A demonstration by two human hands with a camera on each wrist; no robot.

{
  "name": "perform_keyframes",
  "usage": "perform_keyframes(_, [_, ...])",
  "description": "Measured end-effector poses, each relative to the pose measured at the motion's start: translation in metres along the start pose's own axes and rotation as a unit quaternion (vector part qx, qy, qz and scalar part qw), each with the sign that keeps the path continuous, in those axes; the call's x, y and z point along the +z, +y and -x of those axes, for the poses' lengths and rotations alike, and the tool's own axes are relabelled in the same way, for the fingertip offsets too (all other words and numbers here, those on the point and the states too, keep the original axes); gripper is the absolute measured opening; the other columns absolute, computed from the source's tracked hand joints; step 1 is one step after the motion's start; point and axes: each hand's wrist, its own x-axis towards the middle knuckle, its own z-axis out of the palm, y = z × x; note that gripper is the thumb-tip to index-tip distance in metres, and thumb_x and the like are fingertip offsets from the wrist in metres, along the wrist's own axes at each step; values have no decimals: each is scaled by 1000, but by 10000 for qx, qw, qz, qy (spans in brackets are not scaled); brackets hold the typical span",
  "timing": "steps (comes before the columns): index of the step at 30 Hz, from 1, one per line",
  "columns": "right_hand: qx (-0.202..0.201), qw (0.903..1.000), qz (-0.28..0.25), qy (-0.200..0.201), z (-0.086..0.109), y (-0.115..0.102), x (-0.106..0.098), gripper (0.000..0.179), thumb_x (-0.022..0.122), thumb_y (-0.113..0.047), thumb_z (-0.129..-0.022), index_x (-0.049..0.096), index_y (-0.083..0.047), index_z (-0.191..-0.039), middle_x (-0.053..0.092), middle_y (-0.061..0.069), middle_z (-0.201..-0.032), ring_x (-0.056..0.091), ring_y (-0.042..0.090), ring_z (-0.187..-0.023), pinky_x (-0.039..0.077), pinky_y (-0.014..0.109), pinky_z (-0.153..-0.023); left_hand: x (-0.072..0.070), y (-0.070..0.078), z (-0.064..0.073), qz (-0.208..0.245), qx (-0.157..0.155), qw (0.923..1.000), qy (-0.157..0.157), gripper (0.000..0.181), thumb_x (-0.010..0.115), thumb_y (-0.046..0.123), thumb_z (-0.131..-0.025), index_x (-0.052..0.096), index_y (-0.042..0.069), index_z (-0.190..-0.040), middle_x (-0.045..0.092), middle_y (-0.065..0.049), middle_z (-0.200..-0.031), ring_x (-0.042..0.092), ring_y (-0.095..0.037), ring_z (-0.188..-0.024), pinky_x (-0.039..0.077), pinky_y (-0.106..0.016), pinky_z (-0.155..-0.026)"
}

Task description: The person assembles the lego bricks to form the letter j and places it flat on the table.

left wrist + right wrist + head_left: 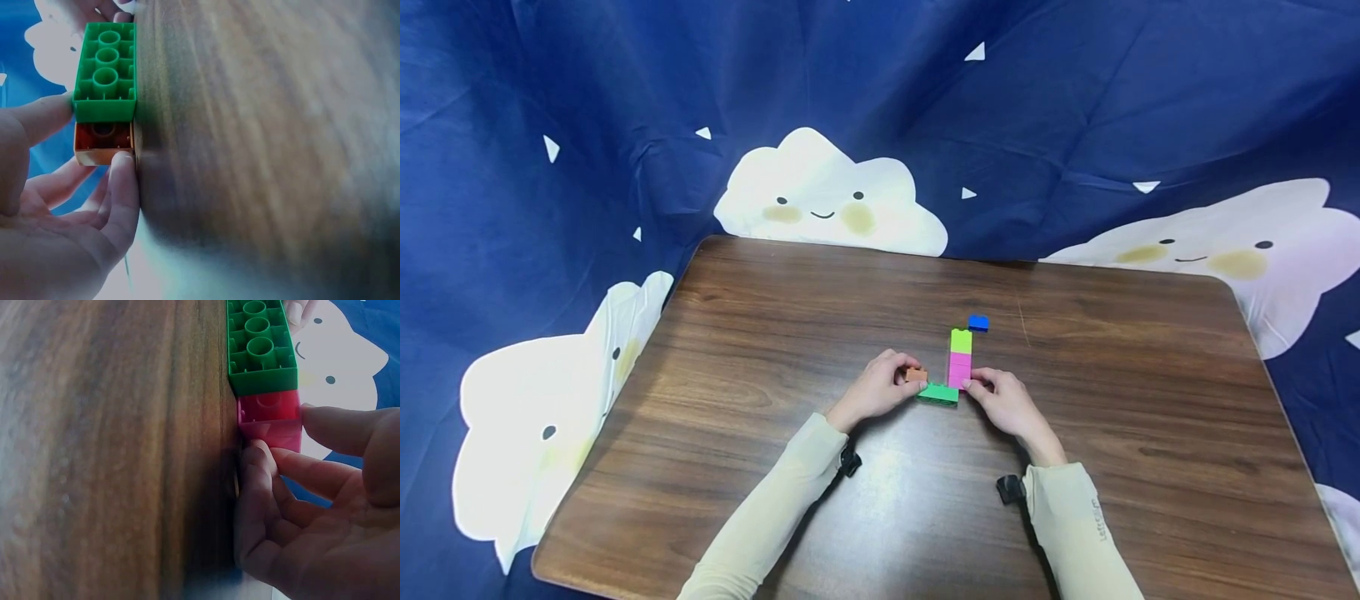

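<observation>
Toy building bricks lie joined together on the table, tipped on their side. A green brick (938, 395) shows its hollow underside (106, 69) in both wrist views. At its left end is an orange brick (916, 375), which my left hand (880, 389) pinches; the thumb touches the green brick's edge. Pink brickwork (959, 370) joins the green brick's right end and runs away from me, with a lime brick (961, 341) at its far end. My right hand (1006, 405) pinches the near pink brick (272, 432) between thumb and fingers.
A small blue brick (978, 323) sits just beyond the lime brick, to its right. The brown wooden table (1112, 375) extends around the bricks. Behind it hangs a dark blue cloth (1045, 108) with white clouds. Black wrist cameras (1011, 489) are strapped at the cuffs.
</observation>
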Motion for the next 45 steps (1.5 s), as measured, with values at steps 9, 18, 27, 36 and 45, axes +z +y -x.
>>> perform_keyframes(9, [15, 10000, -40, 3, 0, 2, 0, 40, 54, -23, -97, 59, 6, -125, 65, 23, -119, 60, 34, -109, 45, 49, -94, -2, 0, 0, 100, -60, 9999, -128, 37, 66, 30, -90, 64, 7, -118, 57, -5, -96, 51, -10, -81, 43, -22, -72])
perform_keyframes(18, [144, 9977, -659, -75, -3, 6, -5, 40, 56, -24, -97, 58, 6, -123, 68, 17, -101, 61, 13, -79, 49, 26, -70, -4, -3, 0, 307, -150, 9986, -408, 40, 63, 31, -92, 61, 5, -123, 56, -7, -101, 50, -12, -86, 42, -22, -74])
perform_keyframes(27, [348, 9869, -1570, -152, -8, 9, -18, 30, 53, -16, -98, 55, 7, -118, 63, 19, -97, 61, 14, -75, 56, 27, -65, -5, -6, -2, 332, -161, 9977, -569, 42, 63, 31, -92, 61, 4, -124, 54, -7, -101, 47, -13, -89, 40, -22, -75])
perform_keyframes(36, [164, 9883, -1362, 665, -28, 9, -30, 27, 54, -15, -97, 57, 6, -114, 63, 23, -96, 61, 13, -72, 51, 25, -62, -6, -7, -6, 653, -410, 9945, -705, 37, 65, 30, -91, 63, 5, -119, 53, -7, -103, 45, -12, -90, 39, -21, -75])
perform_keyframes(45, [107, 9896, -669, 1272, -53, 1, -34, 26, 55, -16, -96, 62, 0, -115, 65, 18, -100, 58, 17, -80, 42, 23, -72, -9, -5, -8, 1233, -722, 9870, -734, 34, 65, 32, -91, 66, 7, -114, 51, -4, -104, 45, -12, -91, 39, -21, -76])
